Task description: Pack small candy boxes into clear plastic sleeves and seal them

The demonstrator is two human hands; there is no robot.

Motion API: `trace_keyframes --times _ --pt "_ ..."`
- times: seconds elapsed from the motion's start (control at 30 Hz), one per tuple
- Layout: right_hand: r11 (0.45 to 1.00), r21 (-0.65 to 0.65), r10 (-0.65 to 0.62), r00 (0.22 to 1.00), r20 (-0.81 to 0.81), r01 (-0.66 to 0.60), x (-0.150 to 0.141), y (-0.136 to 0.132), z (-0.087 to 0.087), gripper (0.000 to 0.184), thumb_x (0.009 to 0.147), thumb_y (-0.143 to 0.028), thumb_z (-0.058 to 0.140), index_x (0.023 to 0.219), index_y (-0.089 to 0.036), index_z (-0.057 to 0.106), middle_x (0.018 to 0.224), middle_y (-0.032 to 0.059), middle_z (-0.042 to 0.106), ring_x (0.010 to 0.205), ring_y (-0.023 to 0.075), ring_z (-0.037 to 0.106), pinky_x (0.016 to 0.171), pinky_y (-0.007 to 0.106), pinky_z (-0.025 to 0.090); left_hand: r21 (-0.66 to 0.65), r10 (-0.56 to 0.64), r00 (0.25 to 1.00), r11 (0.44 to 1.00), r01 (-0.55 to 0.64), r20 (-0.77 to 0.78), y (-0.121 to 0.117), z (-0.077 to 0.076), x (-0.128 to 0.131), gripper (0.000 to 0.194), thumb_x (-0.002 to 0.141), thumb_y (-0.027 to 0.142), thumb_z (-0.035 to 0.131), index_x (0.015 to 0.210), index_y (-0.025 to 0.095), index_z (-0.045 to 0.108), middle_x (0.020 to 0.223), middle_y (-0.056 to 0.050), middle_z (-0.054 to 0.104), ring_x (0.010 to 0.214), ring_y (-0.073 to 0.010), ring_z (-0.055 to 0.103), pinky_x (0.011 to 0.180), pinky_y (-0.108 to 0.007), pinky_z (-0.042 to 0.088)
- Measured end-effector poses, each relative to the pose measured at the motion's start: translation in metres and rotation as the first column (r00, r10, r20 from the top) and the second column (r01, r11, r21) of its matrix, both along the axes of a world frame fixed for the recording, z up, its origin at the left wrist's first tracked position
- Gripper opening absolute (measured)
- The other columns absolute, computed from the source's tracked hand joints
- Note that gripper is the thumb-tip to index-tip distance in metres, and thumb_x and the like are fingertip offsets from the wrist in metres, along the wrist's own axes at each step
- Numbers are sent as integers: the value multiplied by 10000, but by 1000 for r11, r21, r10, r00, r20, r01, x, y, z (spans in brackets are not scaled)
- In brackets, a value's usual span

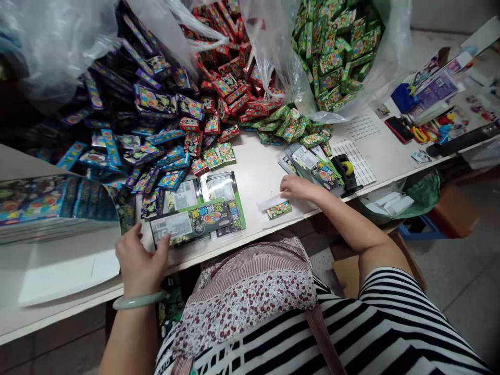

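Observation:
My left hand point(139, 259) rests at the table's near edge, fingers curled on the left end of a green and black printed card pack point(191, 220). My right hand point(294, 186) lies farther right on the white table point(253, 172), fingers bent down onto a clear plastic sleeve point(273, 203). A small green packet point(278, 209) lies just in front of that hand. Whether the right fingers pinch the sleeve is not visible.
Heaps of small packets fill the back: blue and purple point(128, 104), red point(226, 67), green in a plastic bag point(336, 47). A black tape dispenser point(346, 172) stands right of my right hand. Stacked printed sheets point(47, 203) lie at left. Scissors and a phone sit at far right.

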State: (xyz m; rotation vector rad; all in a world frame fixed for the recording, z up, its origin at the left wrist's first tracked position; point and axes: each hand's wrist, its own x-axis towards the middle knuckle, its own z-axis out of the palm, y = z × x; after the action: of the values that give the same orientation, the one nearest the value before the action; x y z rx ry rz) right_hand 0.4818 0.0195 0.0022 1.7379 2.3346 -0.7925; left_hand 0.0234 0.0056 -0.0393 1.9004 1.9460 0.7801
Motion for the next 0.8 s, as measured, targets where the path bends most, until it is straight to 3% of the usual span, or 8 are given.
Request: trace_keyframes --times 0.13,0.23,0.33,0.43,0.6,0.63,0.7,0.8 --pt "984 152 -86 994 -74 96 -2 -10 21 251 976 -348 522 935 -193 716 990 90 709 901 211 616 772 283 386 233 -371 923 911 341 100 -9 28 56 296 898 332 600 1161 196 608 1058 -81 664 957 -230 642 913 -444 542" --pt "964 207 -153 984 -88 168 -11 -18 35 275 992 -366 478 936 -198 688 964 87 710 877 216 612 761 290 378 108 -830 540 555 825 142 -8 34 129 221 951 258 517 1131 212 637 1061 -76 711 990 -204 677 911 -386 562" --pt "884 319 -305 938 -165 343 -6 -28 47 284 995 -341 434 993 -189 673 1021 112 692 939 234 610 825 314 403 52 -936 351 352 935 18 3 22 195 336 928 222 510 1245 162 603 1374 -168 593 1319 -296 523 1085 -513 464" --pt "609 505 -492 791 -364 611 37 -48 62 340 994 -329 378 1203 -198 611 1161 126 639 1071 242 594 929 340 426 -40 -936 339 344 938 -96 17 5 232 475 892 168 502 1366 154 522 1513 -191 458 1436 -369 374 1111 -620 389" --pt "-135 695 -838 293 -461 707 171 -113 78 525 973 -183 203 1445 -154 431 1391 165 481 1330 256 475 1066 444 404 19 -913 375 377 926 -163 33 -11 241 359 927 214 457 1262 166 577 1424 -192 522 1407 -376 403 1106 -607 382" --pt "-194 684 -906 139 -399 703 193 -129 77 539 967 -158 175 1428 -126 453 1391 183 480 1355 270 456 1079 471 393 41 -911 376 374 926 -169 35 -12 240 312 930 240 464 1200 164 601 1373 -196 552 1403 -380 408 1099 -601 391" --pt "-164 612 -985 -93 -146 774 221 -161 69 521 978 -154 184 1395 -78 487 1399 226 483 1352 297 465 1073 499 400 67 -909 371 365 929 -192 40 -13 238 254 934 277 464 1105 168 617 1338 -205 570 1396 -392 418 1076 -604 410" --pt "-62 466 -993 -102 61 883 231 -194 49 365 1015 -268 403 1295 -116 580 1333 191 566 1177 264 596 983 450 499 60 -905 348 344 937 -244 48 -15 237 228 938 251 408 1040 187 602 1476 -190 490 1446 -400 363 1083 -639 383"
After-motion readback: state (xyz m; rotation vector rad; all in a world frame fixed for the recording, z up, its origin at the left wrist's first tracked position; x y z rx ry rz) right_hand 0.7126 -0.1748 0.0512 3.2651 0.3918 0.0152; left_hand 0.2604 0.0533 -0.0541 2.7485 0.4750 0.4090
